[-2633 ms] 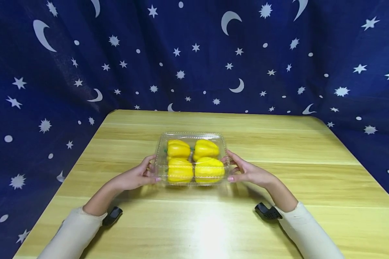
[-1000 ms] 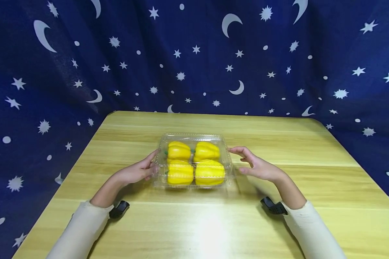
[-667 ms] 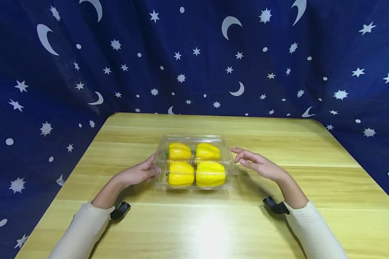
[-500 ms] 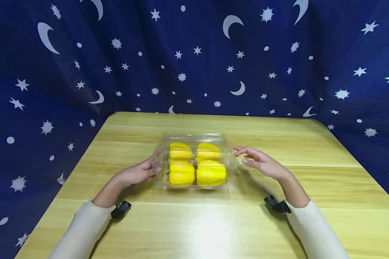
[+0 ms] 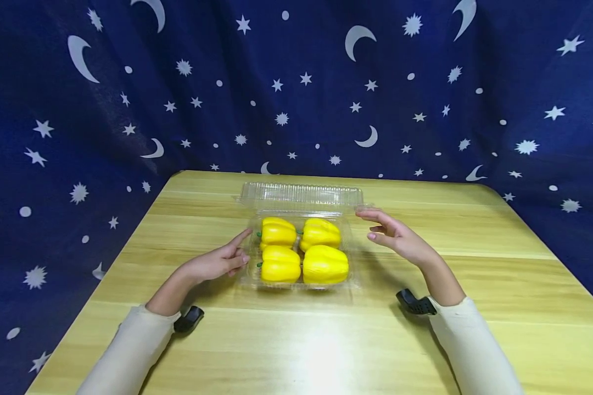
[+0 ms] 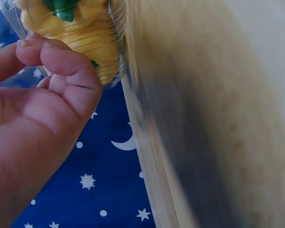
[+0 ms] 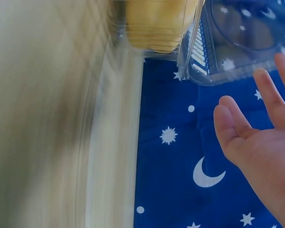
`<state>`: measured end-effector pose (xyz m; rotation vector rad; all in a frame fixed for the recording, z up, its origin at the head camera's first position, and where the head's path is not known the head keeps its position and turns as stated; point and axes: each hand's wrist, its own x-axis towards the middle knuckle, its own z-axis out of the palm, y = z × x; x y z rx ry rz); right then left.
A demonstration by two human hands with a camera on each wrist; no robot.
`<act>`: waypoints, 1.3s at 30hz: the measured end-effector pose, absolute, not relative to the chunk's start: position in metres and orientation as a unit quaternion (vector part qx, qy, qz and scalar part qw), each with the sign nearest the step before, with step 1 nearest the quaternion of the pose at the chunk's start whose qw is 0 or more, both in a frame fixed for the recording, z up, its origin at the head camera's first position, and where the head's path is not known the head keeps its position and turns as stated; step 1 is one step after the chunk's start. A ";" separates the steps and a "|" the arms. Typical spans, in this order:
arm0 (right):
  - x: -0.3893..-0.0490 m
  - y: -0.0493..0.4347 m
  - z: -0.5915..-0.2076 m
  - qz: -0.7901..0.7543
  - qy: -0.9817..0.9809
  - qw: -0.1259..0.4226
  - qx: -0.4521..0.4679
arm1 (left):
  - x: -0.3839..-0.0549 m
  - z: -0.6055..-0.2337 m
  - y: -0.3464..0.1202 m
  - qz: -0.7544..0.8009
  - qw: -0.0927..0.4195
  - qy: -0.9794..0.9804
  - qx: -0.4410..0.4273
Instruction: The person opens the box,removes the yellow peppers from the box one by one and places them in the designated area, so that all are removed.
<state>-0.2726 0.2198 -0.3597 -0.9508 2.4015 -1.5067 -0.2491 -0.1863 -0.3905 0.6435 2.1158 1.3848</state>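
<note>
A clear plastic clamshell container (image 5: 306, 287) stands on the table, its lid (image 5: 301, 196) swung back away from the person. Inside its base sit several yellow bell peppers (image 5: 325, 265) with green stems. My left hand (image 5: 214, 264) is at the container's left side, index finger stretched along the rim and thumb right at the edge. In the left wrist view its other fingers (image 6: 69, 64) curl loosely in front of the container wall. To the right, my right hand (image 5: 400, 241) holds nothing, with its relaxed fingertips beside the lid's right corner.
The light wooden table (image 5: 178, 351) extends around the container on all sides. Dark blue curtain (image 5: 296, 99) with moons and stars hangs behind and beside it. Each wrist carries a black device (image 5: 415, 303) at the cuff of a pale sleeve.
The lid, down over the peppers at first, has risen and swung fully back. The right hand has let go of the container's side and moved back with the lid; the left hand has loosened.
</note>
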 end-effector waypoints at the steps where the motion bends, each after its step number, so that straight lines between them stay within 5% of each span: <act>1: -0.275 0.219 -0.360 -0.505 0.799 0.072 -0.319 | -0.250 -0.391 -0.186 0.510 0.262 0.783 0.241; 25: -0.333 0.197 -0.367 -0.549 0.793 -0.019 -0.264 | -0.252 -0.394 -0.186 0.488 0.274 0.793 0.241; 39: -0.359 0.192 -0.382 -0.515 0.826 -0.009 -0.229 | -0.250 -0.394 -0.188 0.478 0.268 0.799 0.249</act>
